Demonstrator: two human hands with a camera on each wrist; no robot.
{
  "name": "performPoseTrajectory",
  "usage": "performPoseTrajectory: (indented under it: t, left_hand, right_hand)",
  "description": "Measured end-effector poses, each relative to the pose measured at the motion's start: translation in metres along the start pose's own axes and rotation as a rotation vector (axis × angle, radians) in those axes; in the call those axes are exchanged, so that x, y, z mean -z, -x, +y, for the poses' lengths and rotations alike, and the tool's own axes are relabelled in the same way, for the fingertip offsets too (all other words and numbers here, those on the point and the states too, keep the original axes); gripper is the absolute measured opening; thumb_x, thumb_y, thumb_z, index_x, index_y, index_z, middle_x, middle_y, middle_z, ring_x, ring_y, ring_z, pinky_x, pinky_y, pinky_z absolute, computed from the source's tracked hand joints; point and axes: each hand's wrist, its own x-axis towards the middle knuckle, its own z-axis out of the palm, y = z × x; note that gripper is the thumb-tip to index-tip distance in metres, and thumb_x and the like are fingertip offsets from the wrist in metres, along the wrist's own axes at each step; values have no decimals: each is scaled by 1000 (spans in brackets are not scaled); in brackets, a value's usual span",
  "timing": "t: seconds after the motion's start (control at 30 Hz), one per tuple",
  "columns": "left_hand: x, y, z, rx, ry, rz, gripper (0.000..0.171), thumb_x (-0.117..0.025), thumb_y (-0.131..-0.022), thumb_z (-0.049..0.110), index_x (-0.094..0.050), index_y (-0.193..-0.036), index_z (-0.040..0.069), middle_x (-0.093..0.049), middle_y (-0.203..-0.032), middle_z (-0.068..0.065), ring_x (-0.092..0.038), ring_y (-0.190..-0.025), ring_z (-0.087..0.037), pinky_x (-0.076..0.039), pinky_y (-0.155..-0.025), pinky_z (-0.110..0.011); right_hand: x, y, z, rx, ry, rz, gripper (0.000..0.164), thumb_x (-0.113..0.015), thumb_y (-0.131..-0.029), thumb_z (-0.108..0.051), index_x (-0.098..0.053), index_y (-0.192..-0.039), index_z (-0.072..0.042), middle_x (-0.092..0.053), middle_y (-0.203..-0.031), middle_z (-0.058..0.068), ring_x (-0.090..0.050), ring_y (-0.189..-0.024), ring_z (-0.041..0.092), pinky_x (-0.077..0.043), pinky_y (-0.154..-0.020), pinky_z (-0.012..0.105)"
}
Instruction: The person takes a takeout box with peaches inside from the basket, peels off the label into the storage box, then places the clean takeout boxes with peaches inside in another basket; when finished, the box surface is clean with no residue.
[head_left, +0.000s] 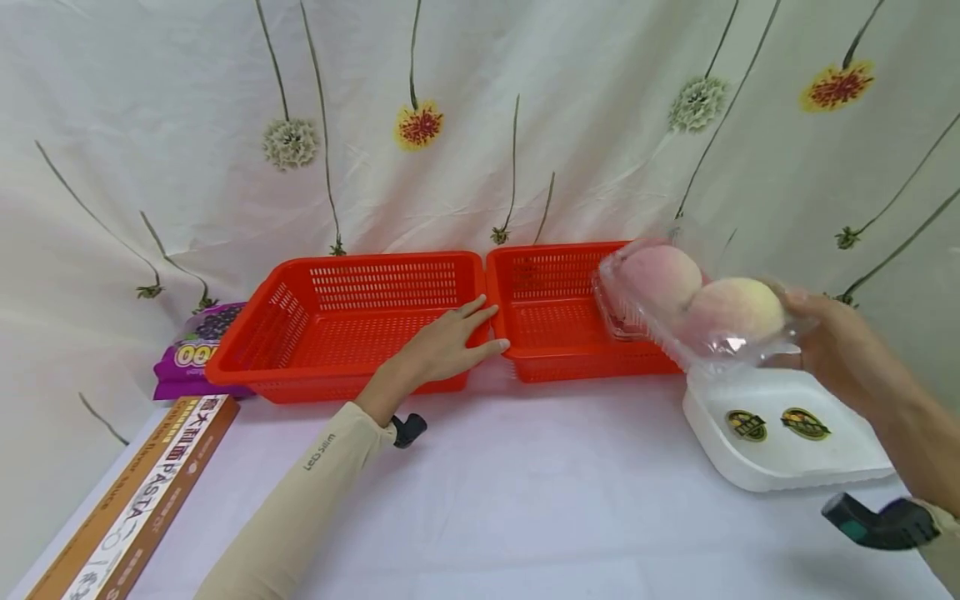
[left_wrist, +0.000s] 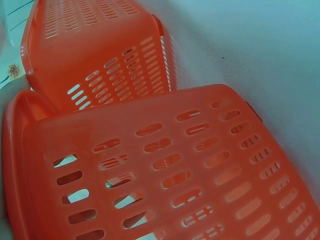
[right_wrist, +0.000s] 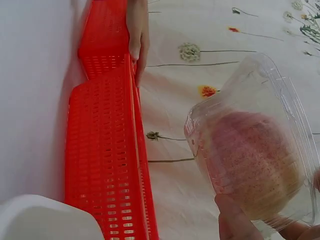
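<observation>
My right hand (head_left: 821,321) grips a clear plastic clamshell box of peaches (head_left: 697,300), tilted in the air over the right end of the right red basket (head_left: 592,365). Two pink and yellow peaches show through the plastic; the right wrist view shows one peach (right_wrist: 252,162) close up, with fingertips (right_wrist: 232,215) on the box. My left hand (head_left: 450,337) lies with fingers extended over the adjoining rims of the left red basket (head_left: 300,387) and the right one. Inside the right basket, another clear plastic container (head_left: 618,321) is partly hidden behind the peach box.
A white foam tray (head_left: 772,454) with two dark stickers stands at the right, below my right hand. To the left lie a purple snack bag (head_left: 176,367) behind the basket's end and a long brown pasta box (head_left: 142,500). A flowered cloth (head_left: 585,83) hangs behind the baskets.
</observation>
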Motion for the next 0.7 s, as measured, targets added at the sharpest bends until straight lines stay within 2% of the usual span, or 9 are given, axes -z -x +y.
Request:
performPoseTrajectory:
  t: [0.13, 0.2, 0.37, 0.43, 0.5, 0.7]
  left_hand:
    - [0, 0, 0, -2, 5, 5, 79, -42, -87, 71, -23, -152, 32, -12, -161, 6, -18, -144, -37, -23, -110, -62]
    - [-1, 0, -1, -1, 10, 9, 79, -42, -87, 71, -24, -152, 31, -12, -161, 6, -18, -145, -36, -24, -110, -61]
    - [-2, -1, 0, 0, 12, 18, 79, -43, -87, 71, -25, -152, 31, -14, -160, 5, -19, -145, -34, -25, -110, -60]
    - [-2, -1, 1, 0, 12, 19, 79, -43, -87, 72, -25, -152, 31, -14, -160, 5, -19, -145, -33, -25, -110, -60]
    - [-2, -1, 1, 0, 13, 17, 79, -43, -86, 72, -25, -152, 31, -14, -161, 5, -18, -145, -34, -25, -110, -60]
    - [-2, -2, 0, 13, 16, 20, 80, -45, -85, 72, -25, -152, 32, -15, -160, 5, -19, -145, -32, -29, -108, -59]
  right_hand:
    - [-7, -47, -18, -121, -47, 18, 41, -34, -102, -40, -37, -141, -28, -36, -134, -4, -50, -114, 17, -55, -83, 36]
    - [-17, -70, -26, -180, -21, 49, 42, -38, -100, -46, -37, -138, -30, -33, -131, -3, -50, -112, 21, -56, -83, 36]
    - [-43, -116, -34, -238, 52, 38, 55, -41, -99, -47, -35, -140, -10, -31, -132, 11, -51, -106, 29, -56, -82, 39]
    - [-51, -129, -33, -255, 87, 14, 60, -40, -100, -45, -31, -143, -5, -32, -135, 16, -54, -103, 29, -56, -82, 40]
    - [-58, -140, -32, -285, 90, -9, 62, -40, -99, -44, -28, -145, -4, -34, -139, 20, -55, -104, 31, -55, -84, 43]
    - [-79, -162, -25, -322, 147, -91, 62, -41, -101, -41, -23, -151, -9, -27, -151, 18, -42, -124, 38, -51, -90, 47]
